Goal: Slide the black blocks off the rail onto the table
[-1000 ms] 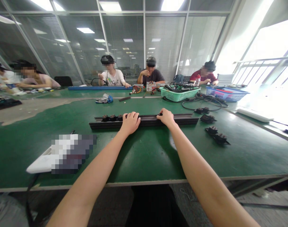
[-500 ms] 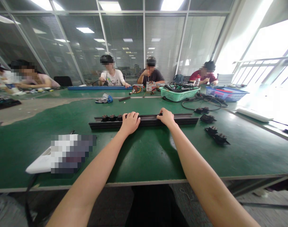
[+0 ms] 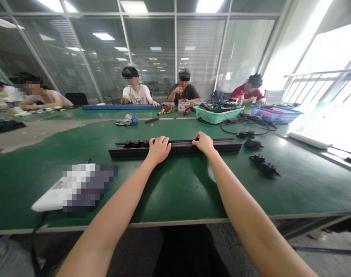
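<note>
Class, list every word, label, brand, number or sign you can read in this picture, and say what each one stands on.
None can be read.
White T-shirt of a person across the table: dark print, too small to read.
Small box beside the green basket: markings too blurred.
White device near the left forearm: partly pixelated, nothing legible.

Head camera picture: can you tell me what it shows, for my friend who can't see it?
Two bare hands rest on a long black rail lying across a green table: the left hand near its middle, the right hand beside it. Small black parts sit in the rail's left end, more loose parts lie to the right, and other people work at the far side.
</note>
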`<action>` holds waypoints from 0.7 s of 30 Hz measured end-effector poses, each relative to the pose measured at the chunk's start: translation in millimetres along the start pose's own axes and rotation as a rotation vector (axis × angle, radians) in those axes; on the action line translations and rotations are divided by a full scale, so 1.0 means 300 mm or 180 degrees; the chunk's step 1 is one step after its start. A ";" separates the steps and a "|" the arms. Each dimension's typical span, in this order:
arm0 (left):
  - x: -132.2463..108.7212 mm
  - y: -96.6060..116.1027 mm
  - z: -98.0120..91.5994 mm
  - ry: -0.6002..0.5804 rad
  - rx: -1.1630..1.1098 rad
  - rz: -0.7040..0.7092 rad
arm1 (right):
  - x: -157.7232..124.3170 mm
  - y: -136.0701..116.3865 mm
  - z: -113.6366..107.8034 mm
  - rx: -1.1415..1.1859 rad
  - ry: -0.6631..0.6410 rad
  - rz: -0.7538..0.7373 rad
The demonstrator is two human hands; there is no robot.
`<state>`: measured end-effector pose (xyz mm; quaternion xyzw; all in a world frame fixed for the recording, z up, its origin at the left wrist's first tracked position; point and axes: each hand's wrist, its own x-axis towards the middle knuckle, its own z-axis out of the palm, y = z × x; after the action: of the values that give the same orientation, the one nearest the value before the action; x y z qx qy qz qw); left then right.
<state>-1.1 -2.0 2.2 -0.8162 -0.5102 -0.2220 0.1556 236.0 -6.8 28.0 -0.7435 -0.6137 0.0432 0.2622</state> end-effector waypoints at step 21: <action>0.000 -0.003 0.004 0.0021 -0.0009 0.0014 | 0.006 0.072 0.021 0.0260 0.0105 -0.0619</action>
<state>-1.7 -0.9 1.2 -0.8168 -0.5076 -0.2252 0.1566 253.3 -5.4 13.5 -0.6697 -0.6763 0.0303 0.3053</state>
